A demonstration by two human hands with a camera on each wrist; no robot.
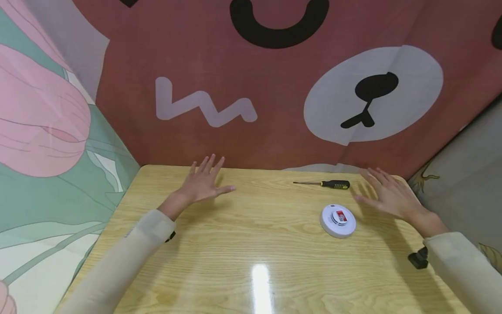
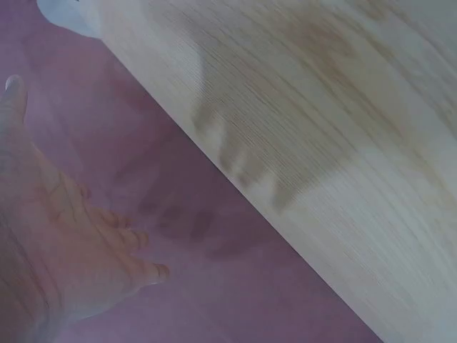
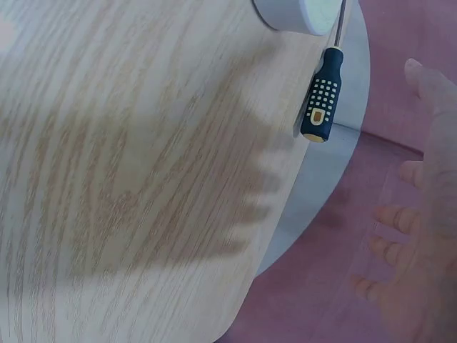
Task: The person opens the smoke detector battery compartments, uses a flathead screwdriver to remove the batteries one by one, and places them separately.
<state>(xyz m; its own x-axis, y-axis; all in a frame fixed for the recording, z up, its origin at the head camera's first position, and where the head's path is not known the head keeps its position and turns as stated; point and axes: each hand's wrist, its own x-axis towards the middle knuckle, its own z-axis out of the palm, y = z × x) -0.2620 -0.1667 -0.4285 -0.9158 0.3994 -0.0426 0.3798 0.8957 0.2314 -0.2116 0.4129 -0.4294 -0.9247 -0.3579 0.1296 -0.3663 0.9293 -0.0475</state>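
Note:
A screwdriver point(image 1: 335, 184) with a black and yellow handle lies near the table's far edge, its shaft pointing left. In front of it sits a round white smoke detector point(image 1: 338, 221) with a red label on top. My right hand point(image 1: 392, 196) hovers to the right of both, fingers spread and nothing held. In the right wrist view the screwdriver handle point(image 3: 325, 96) and part of the white detector point(image 3: 300, 13) show apart from the hand point(image 3: 421, 236). Far to the left, my left hand point(image 1: 200, 185) is held above the table with its fingers spread, also holding nothing.
The wooden table point(image 1: 235, 226) has a patterned cloth point(image 1: 204, 144) hanging right behind its far edge. More printed cloth point(image 1: 51, 209) hangs along the left side, and a grey cloth point(image 1: 462, 174) stands at the right. A light reflection lies on the near tabletop.

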